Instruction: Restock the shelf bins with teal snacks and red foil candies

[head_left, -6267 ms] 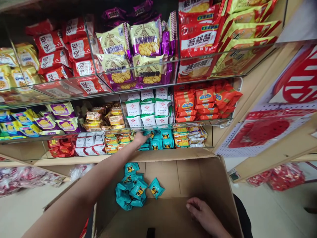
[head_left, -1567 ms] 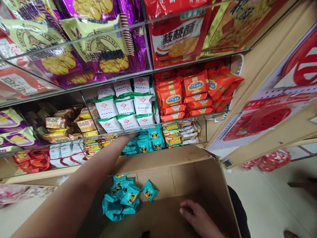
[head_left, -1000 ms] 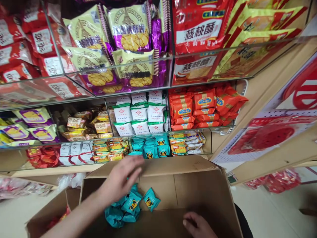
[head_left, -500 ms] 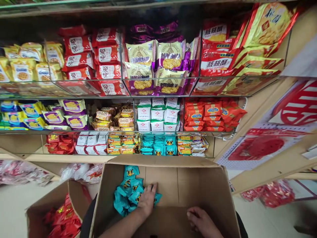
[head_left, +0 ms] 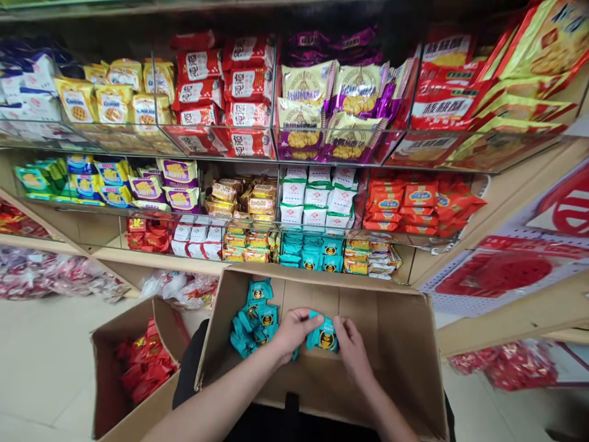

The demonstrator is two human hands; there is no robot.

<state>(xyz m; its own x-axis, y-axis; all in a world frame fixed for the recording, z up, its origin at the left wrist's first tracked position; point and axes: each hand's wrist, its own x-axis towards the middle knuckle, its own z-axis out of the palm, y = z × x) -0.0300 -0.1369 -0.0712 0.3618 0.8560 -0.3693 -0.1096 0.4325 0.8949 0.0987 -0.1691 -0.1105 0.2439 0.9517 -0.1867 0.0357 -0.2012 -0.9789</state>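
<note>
A teal snack packet is held between my two hands over the cardboard box. My left hand pinches its upper left corner with thumb and fingers. On the packet's right edge, my right hand has its fingers closed. More teal packets lie in a pile along the left side inside the box, and one shows partly beneath my left hand.
Shelves with clear dividers hold rows of wrapped snacks beyond the box. Teal packets fill one bottom-shelf compartment. A second box with red packets stands on the floor at left.
My left hand has left the pile and come up with a teal packet. My right hand has moved in and taken its other edge. The view has shifted, so the shelves sit further right.
</note>
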